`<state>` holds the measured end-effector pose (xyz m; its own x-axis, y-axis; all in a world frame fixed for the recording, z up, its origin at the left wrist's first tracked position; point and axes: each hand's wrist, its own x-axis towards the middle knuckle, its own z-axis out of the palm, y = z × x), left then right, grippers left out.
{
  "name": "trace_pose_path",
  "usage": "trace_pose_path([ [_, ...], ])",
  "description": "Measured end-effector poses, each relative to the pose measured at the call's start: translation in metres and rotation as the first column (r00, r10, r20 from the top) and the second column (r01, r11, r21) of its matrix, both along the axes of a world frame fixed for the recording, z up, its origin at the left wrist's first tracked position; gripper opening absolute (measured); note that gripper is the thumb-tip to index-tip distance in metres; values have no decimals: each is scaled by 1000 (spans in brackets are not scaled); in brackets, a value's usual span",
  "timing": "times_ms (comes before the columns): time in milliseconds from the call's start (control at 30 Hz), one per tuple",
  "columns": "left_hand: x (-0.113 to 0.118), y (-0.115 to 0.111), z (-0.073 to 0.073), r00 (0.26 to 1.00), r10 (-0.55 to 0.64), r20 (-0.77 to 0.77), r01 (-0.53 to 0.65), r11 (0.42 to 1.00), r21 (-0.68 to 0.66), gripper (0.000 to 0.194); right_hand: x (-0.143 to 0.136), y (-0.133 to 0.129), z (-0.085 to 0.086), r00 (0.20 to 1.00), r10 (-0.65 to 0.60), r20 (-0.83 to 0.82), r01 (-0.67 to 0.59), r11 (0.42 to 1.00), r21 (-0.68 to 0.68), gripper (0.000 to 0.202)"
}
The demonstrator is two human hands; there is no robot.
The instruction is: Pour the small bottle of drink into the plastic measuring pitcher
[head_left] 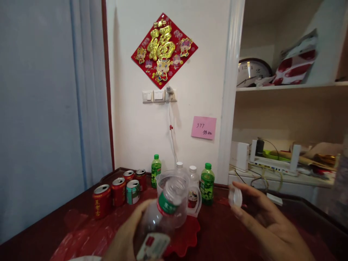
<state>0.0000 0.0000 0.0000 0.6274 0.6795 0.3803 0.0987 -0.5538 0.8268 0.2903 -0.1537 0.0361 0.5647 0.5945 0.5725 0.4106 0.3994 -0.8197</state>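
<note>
My left hand grips a clear plastic bottle with a green and white label, tilted so that its open mouth points into a clear plastic jug. The jug stands on a red mat on the dark wooden table. My right hand is raised to the right of the jug and pinches a small white bottle cap between thumb and fingers.
Behind the jug stand two green bottles and two clear white-capped bottles. Several opened red cans and a green-white can sit at the left. A curtain hangs left; shelves with a clock stand right.
</note>
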Motion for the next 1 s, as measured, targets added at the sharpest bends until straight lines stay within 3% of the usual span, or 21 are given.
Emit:
trace_pose_path([
  [100,-6,23,46,995,99,-20,-98,994,52,100,-4,-1,6,999,-23,-25,25,998,60,47],
  [167,-9,43,70,980,182,-85,-164,970,179,94,-5,-2,8,999,-23,-28,25,997,73,46],
  [300,-11,77,97,964,194,-180,-126,936,330,75,2,-1,-1,1000,-20,-20,21,997,76,47],
  [467,-11,102,106,903,320,-288,-127,837,532,59,16,7,-15,1000,-4,-8,4,995,95,48],
  [667,-11,125,105,821,458,-340,-101,703,704,62,21,12,-22,1000,5,-18,-4,998,70,49],
  [1000,-10,140,109,778,493,-389,16,604,797,45,18,16,-28,998,-2,-55,3,1000,20,50],
])
